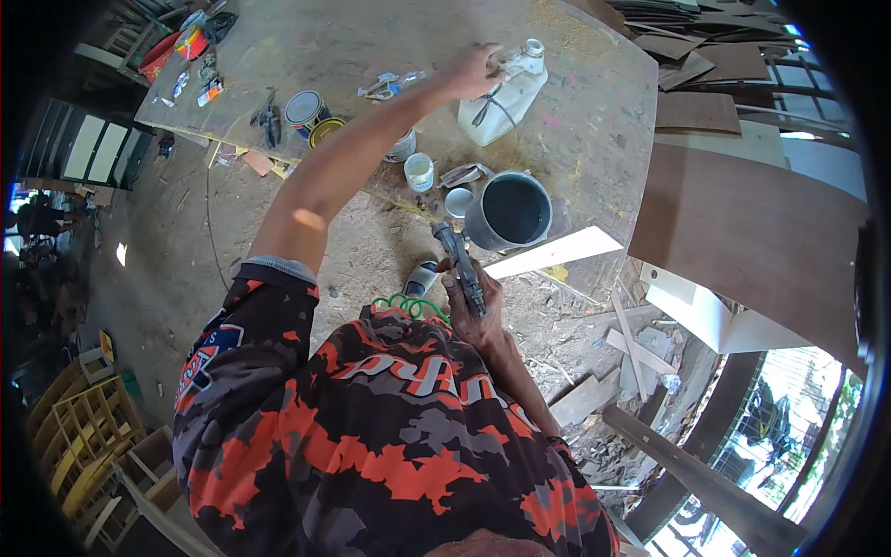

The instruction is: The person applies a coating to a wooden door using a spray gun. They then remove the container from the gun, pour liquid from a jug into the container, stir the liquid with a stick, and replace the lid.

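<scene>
My left arm stretches forward over the worktable. My left hand (475,72) is closed at the handle of a white plastic jug (506,104), its fingers partly hidden. The jug stands tilted in view, with a dark strip tied round it. Close to my body, my right hand (479,314) grips a grey metal spray gun (460,265). A green coiled air hose (408,304) shows beside it. Between the hands, near the table edge, sit a grey bucket of dark liquid (515,210), a small white cup (419,173) and a round white lid or dish (458,202).
Paint cans (304,110) and a dark pair of tools or gloves (268,121) lie on the table's left part. A pale wooden strip (561,252) juts past the bucket. Brown boards (742,232) lean at the right, and wood scraps (636,353) litter the floor.
</scene>
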A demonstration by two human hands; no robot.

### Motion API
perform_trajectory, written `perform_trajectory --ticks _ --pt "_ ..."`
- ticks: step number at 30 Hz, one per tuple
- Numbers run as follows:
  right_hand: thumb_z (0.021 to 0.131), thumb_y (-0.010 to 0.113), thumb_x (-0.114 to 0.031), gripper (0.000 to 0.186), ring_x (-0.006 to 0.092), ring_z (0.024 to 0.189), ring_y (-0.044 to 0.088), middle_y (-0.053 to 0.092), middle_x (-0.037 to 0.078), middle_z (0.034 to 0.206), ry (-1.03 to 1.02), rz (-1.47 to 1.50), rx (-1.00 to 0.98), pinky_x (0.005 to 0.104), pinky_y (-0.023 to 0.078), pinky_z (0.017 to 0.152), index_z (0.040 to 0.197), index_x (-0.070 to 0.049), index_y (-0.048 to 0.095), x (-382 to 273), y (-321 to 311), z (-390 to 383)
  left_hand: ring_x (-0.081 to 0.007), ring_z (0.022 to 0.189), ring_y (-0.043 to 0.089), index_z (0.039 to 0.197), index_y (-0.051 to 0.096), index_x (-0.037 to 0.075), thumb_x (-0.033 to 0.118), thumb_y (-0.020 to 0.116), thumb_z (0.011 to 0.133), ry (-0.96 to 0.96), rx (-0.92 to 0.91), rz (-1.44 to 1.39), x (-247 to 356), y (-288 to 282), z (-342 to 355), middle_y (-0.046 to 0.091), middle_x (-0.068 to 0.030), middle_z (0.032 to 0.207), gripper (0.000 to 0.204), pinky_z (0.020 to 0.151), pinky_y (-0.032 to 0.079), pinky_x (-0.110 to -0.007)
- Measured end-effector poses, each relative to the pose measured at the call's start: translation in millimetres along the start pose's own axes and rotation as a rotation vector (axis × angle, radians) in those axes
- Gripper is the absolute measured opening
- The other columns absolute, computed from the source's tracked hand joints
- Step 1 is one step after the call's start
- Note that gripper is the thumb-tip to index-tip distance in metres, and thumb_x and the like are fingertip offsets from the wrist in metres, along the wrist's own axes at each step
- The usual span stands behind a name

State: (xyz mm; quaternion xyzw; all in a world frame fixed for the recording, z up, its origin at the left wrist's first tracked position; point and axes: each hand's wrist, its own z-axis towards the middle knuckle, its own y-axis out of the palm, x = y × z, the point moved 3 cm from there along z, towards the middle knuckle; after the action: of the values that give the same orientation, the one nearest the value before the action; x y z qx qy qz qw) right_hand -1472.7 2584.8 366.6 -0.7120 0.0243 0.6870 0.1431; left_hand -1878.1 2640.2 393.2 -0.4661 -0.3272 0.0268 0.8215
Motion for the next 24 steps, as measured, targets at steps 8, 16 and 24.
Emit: perform_trajectory --ticks 8,16,24 --pt "0.096 0.073 -0.001 0.044 0.0358 0.091 0.077 0.077 0.018 0.103 -0.251 -0.103 0.104 0.0420 0.061 0.078 0.137 0.006 0.059 8.2 18.1 10.8 -0.0375 0.152 0.045 0.167 0.032 0.004 0.050 0.069 0.102 -0.203 0.279 -0.770 88.7 -69.2 -212.1 0.044 -0.0235 0.165 0.088 0.122 0.040 -0.051" --pt "0.097 0.070 -0.010 0.056 0.0495 0.123 0.063 0.061 0.029 0.139 -0.288 -0.257 -0.164 0.0521 0.057 0.095 0.147 0.006 0.050 41.3 51.5 25.6 -0.0412 0.156 0.036 0.174 -0.004 0.016 0.029 0.087 0.085 -0.776 0.153 -0.980 192.6 -37.0 -351.2 0.030 -0.0265 0.169 0.128 0.121 0.039 -0.057" --pt "0.093 0.076 -0.029 0.069 0.0435 0.139 0.049 0.052 0.022 0.152 -0.413 -0.045 -0.308 0.0525 0.042 0.115 0.150 0.002 0.052 44.6 107.4 17.6 -0.0343 0.150 0.044 0.167 0.021 0.003 0.015 0.087 0.087 -0.764 0.437 -0.603 179.0 -41.6 -383.5 0.043 -0.0221 0.160 0.105 0.121 0.041 -0.049"
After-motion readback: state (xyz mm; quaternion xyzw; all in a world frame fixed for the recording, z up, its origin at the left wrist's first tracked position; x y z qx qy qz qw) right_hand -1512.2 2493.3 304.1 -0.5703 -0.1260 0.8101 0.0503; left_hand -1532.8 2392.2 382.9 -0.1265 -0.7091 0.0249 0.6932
